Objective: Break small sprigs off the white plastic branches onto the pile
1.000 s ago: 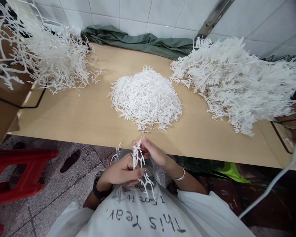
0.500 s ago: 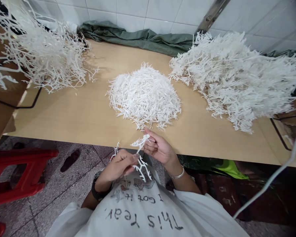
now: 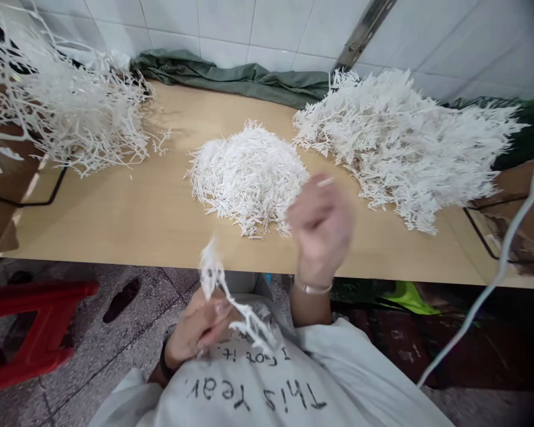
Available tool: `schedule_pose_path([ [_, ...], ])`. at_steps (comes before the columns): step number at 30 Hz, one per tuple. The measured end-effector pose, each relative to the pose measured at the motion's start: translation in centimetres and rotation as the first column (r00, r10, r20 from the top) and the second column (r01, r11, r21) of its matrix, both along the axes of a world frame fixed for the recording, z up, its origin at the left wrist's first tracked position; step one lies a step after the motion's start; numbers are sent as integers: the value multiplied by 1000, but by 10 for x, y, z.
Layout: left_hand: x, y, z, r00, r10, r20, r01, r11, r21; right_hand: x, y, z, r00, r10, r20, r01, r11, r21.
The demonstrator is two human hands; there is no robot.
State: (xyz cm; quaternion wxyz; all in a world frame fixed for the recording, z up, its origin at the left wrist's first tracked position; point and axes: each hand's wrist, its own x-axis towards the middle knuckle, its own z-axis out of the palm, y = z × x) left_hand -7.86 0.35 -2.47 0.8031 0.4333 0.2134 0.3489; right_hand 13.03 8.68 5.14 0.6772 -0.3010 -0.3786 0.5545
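Note:
In front of my shirt, my left hand [image 3: 207,323] is closed around a white branching plastic sprig [image 3: 253,320]. The sprig's forked ends stick out above and to the right of the fingers, blurred by motion. My right hand [image 3: 320,222] is up over the table, beside the right edge of the middle pile of small white plastic pieces [image 3: 249,178]. Its fingers look curled in, but motion smears them. A small pale streak shows at its top; I cannot make out what it is.
A tangle of white branches [image 3: 89,112] rises at the left of the wooden table [image 3: 160,231]. To the right lies a larger white heap [image 3: 409,148]. Green cloth [image 3: 231,77] runs along the tiled wall. A red stool [image 3: 35,320] stands on the floor; a pale cable [image 3: 485,296] hangs at right.
My right hand has left the sprig and moved up and right, over the table. My left hand has shifted slightly down, still holding the sprig. The view has turned a little.

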Motion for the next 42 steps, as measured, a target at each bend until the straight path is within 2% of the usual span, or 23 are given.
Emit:
schedule_pose_path([
  [1,-4,-2,-1,1000,19,10,-19,1000,18,10,7,3,997,-81,-19,82,994,76],
  [2,-7,-3,-2,999,48,9,-48,998,26,19,15,4,973,-231,-8,228,951,210],
  [3,-8,-3,-3,998,65,4,-65,997,32,26,22,3,941,-333,66,307,917,255],
  [4,-9,-3,-4,998,68,-4,-67,997,39,29,29,-2,904,-374,206,316,910,268],
  [5,-8,-1,-5,999,49,-4,-49,997,52,30,35,-8,826,-392,404,289,911,293],
  [6,-6,1,-6,1000,26,10,-26,997,67,28,40,-16,705,-370,606,247,928,279],
  [8,-1,5,-9,998,-32,52,27,994,105,21,48,-34,358,-303,883,194,950,247],
  [10,2,8,-10,993,-86,75,73,985,156,17,51,-49,63,-294,954,213,938,275],
  [11,3,10,-11,990,-112,84,95,979,183,15,50,-54,-24,-325,946,227,919,321],
  [12,3,11,-11,987,-133,91,112,972,205,14,48,-57,-64,-373,926,229,897,378],
  [13,3,11,-10,985,-147,95,123,967,222,13,43,-58,-56,-433,900,224,873,434],
  [14,4,12,-9,983,-155,99,128,964,234,10,36,-57,-2,-488,873,216,852,477],
  [16,4,14,-7,980,-174,100,143,955,262,1,17,-54,225,-498,837,160,867,473],
  [17,5,14,-5,977,-188,98,154,947,280,-6,6,-52,365,-417,833,86,906,415],
  [18,5,15,-3,975,-204,87,169,938,302,-12,-5,-51,492,-264,829,-28,948,319],
  [19,6,16,-2,974,-218,66,186,929,320,-19,-16,-51,586,-76,806,-161,965,208],
  [21,6,18,0,970,-242,11,224,912,343,-31,-33,-54,681,252,688,-366,930,21],
  [23,6,19,1,964,-265,-39,262,900,347,-40,-43,-58,727,396,561,-434,898,-72],
  [26,6,19,2,954,-296,-54,297,897,328,-45,-44,-64,789,452,417,-429,890,-152],
  [29,8,18,2,946,-324,-20,313,893,325,-45,-41,-67,834,525,171,-476,840,-260],
  [33,13,19,-5,968,-248,31,222,910,350,-36,-42,-63,902,395,-172,-431,827,-362],
  [38,16,19,-11,991,-132,-12,128,920,371,-26,-46,-46,820,326,-470,-523,762,-383],
  [42,16,14,-2,998,22,-60,8,893,449,-30,-43,-38,844,227,-486,-428,831,-356],
])
